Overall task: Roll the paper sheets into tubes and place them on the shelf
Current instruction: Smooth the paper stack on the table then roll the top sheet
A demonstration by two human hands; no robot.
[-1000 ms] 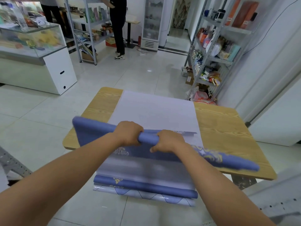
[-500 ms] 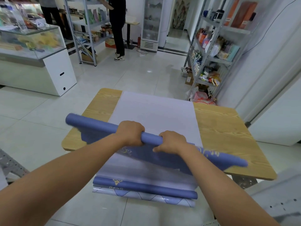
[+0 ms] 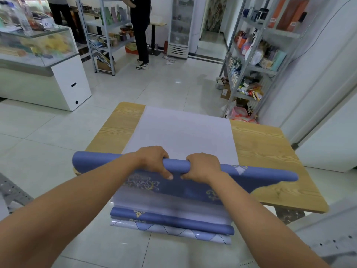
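A blue patterned paper sheet (image 3: 257,174) is partly rolled into a long tube above the wooden table (image 3: 270,151). My left hand (image 3: 154,161) and my right hand (image 3: 202,165) grip the roll side by side at its middle, fingers curled over it. Its loose tail hangs down toward me. Underneath lies a stack of flat pale sheets (image 3: 183,132), whose near ends hang over the table's front edge with blue curled edges (image 3: 172,221).
A metal shelf unit (image 3: 257,55) with goods stands at the right beyond the table. Another shelf (image 3: 102,35) and a glass display counter (image 3: 38,55) are at the left. A person in black (image 3: 141,26) stands at the back. Tiled floor lies around the table.
The roll has grown tighter and moved away from me over the table; its left end swung up and level. Both hands keep their grip.
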